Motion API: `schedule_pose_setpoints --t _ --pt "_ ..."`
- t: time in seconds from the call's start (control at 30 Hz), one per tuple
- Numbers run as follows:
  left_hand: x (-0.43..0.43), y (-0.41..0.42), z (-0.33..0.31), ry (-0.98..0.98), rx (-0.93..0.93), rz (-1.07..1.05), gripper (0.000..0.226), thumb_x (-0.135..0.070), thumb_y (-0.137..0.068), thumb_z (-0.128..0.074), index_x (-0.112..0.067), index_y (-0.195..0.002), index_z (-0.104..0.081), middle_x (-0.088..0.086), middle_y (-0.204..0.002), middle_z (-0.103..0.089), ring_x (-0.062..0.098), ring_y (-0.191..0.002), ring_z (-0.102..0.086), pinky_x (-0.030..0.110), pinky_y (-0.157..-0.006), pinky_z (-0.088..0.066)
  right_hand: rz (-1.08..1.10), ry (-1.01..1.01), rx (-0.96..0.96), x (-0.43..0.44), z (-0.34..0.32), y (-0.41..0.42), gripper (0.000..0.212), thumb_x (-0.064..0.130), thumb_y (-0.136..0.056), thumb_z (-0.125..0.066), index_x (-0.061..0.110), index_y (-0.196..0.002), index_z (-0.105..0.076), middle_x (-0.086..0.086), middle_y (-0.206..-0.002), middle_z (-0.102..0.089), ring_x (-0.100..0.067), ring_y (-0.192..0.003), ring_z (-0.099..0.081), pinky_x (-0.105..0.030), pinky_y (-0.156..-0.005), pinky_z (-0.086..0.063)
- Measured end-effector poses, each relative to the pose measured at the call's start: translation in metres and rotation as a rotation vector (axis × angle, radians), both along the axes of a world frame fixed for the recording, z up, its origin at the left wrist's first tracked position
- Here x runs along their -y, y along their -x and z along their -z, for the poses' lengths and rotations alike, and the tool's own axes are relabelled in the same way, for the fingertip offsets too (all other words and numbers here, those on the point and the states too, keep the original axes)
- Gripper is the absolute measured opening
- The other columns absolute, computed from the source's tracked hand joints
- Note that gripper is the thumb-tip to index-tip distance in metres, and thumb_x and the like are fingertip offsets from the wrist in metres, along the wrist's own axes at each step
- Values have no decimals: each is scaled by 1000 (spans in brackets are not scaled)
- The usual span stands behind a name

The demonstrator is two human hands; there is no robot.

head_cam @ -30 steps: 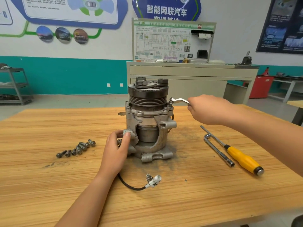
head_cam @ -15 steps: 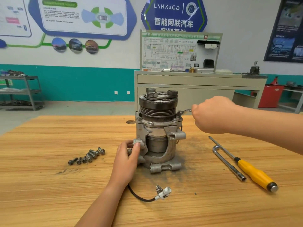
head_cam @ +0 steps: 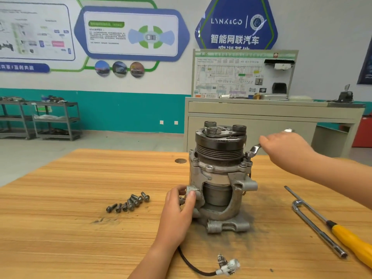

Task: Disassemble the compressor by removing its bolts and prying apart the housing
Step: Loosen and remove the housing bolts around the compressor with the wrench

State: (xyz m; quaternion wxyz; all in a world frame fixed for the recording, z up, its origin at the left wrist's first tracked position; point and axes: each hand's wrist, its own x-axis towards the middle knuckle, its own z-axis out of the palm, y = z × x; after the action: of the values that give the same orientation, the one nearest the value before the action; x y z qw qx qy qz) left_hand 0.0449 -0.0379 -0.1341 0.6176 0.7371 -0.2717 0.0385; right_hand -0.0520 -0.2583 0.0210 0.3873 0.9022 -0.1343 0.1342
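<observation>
Compressor (head_cam: 219, 178): upright, mid-table, on a dark grimy patch. Your left hand (head_cam: 177, 214) grips its lower lug; your right hand (head_cam: 285, 150) grips a wrench (head_cam: 254, 149) set at the top flange. Wooden table (head_cam: 70, 228): loose bolts (head_cam: 128, 203) left, yellow screwdriver (head_cam: 351, 241) right. Beyond: beige cabinet (head_cam: 261, 109), teal-banded wall (head_cam: 120, 109).

Wall (head_cam: 322, 27): white upper, teal lower band (head_cam: 120, 111). Blue-green info posters (head_cam: 130, 35) mounted high. Floor (head_cam: 80, 146): grey, smooth. Two grey metal shelf carts (head_cam: 56, 119) at left, against wall. Beige cabinet (head_cam: 261, 117) centre-right, wiring-diagram board (head_cam: 231, 77) upright on top. Surface (head_cam: 60, 218): light wood grain.
</observation>
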Motion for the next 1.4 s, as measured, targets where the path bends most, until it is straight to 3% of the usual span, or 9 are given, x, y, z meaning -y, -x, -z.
schedule_pose_setpoints --t 0.1,0.23,0.37,0.47,0.63,0.9,1.0,1.13,1.4 --pt "1 -1 -1 7 -5 8 41 -51 -82 -41 -32 -118 -44 -14 -117 -50 1 -110 -48 10 -80 -36 -323 -9 165 15 4 -16 27 -10 -74 -67 -4 -100 -62 -17 -92 -68 -28 -83 -67 -37 -82 -53" --pt "0 -2 0 3 -7 6 46 -52 -81 -40 -29 -119 -46 -13 -117 -52 0 -109 -49 11 -78 -37 -271 -95 116 6 1 -19 33 2 -92 -48 5 -124 -50 -10 -120 -60 -23 -110 -57 -32 -98 -42" --pt "0 0 -3 5 -28 11 36 -47 -87 -43 -36 -121 -38 -19 -112 -50 -7 -100 -49 6 -68 -38 -422 -213 492 4 -1 5 36 -10 -76 -67 -17 -110 -57 -22 -67 -66 -33 -56 -64 -49 -65 -53" --pt "0 2 -4 11 -37 18 40 -49 -85 -42 -38 -123 -35 -20 -110 -49 -8 -97 -50 9 -66 -37 -411 -319 594 -9 -4 33 38 0 -86 -59 -13 -121 -51 -17 -57 -59 -30 -39 -51 -32 -43 -40" --pt "-1 2 -3 12 -43 22 40 -48 -87 -42 -38 -125 -33 -21 -109 -49 -9 -98 -49 10 -68 -36 -102 -503 333 -18 -3 57 34 25 -98 -35 19 -131 -43 6 -56 -44 -10 -46 -41 -25 -41 -27" --pt "-1 2 -2 22 -60 20 41 -49 -88 -43 -38 -127 -34 -22 -108 -50 -12 -94 -49 10 -66 -36 21 -651 96 -32 1 60 32 24 -98 -36 21 -127 -50 5 -78 -51 -6 -64 -46 -22 -54 -37" --pt "0 0 0 32 -54 18 42 -45 -91 -44 -34 -131 -36 -22 -108 -51 -11 -95 -49 11 -67 -36 65 -510 78 -41 -1 57 32 19 -98 -34 20 -128 -47 2 -79 -52 -13 -67 -47 -25 -56 -39" --pt "0 1 2 31 -28 15 47 -44 -92 -44 -28 -135 -36 -11 -113 -55 -3 -99 -52 14 -71 -37 132 -229 14 -57 -1 48 19 12 -95 -37 13 -110 -48 2 -61 -36 -12 -49 -33 -24 -41 -27" --pt "1 4 -1 24 -27 13 42 -39 -94 -44 -26 -133 -37 -12 -106 -54 -19 -84 -51 7 -64 -39 160 -79 -137 -70 -16 43 14 8 -90 -43 14 -100 -52 2 -62 -33 -13 -49 -31 -25 -40 -29"
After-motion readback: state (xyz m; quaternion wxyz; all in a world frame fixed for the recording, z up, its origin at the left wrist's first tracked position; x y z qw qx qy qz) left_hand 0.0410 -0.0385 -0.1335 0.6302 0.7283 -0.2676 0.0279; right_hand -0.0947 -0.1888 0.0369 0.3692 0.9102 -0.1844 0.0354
